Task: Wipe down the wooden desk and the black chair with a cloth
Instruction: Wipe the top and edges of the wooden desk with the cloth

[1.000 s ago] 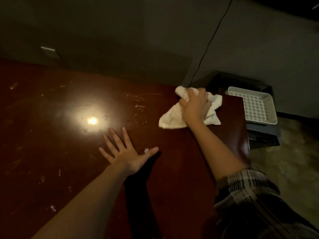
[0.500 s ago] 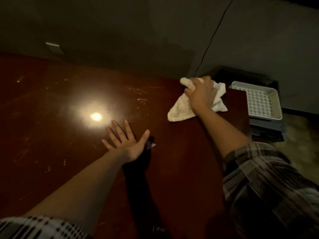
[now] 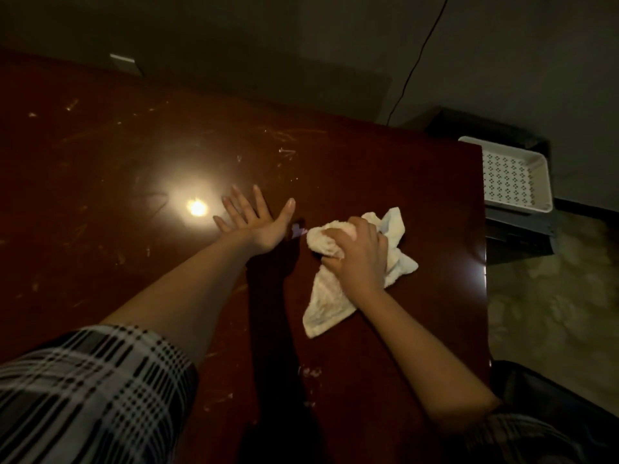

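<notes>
The dark red wooden desk [image 3: 100, 195] fills most of the view, its glossy top marked with pale scratches and specks. My right hand [image 3: 360, 254] grips a crumpled white cloth [image 3: 326, 306] and presses it onto the desk right of centre. My left hand [image 3: 254, 222] lies flat on the desk just left of the cloth, fingers spread and straight. A small pale scrap [image 3: 299, 231] sits between the two hands. A dark shape at the bottom right [image 3: 549, 393] may be the black chair; it is too dim to tell.
A white perforated plastic tray [image 3: 512, 175] rests on a dark low unit beyond the desk's right edge [image 3: 484, 262]. A thin black cable [image 3: 418, 58] runs down the wall behind. A lamp's reflection [image 3: 197, 207] glares on the desk. Patterned floor lies to the right.
My right hand has dragged the cloth from the desk's far right corner back toward me and leftward, close to my left hand. The left hand has stayed flat on the desk.
</notes>
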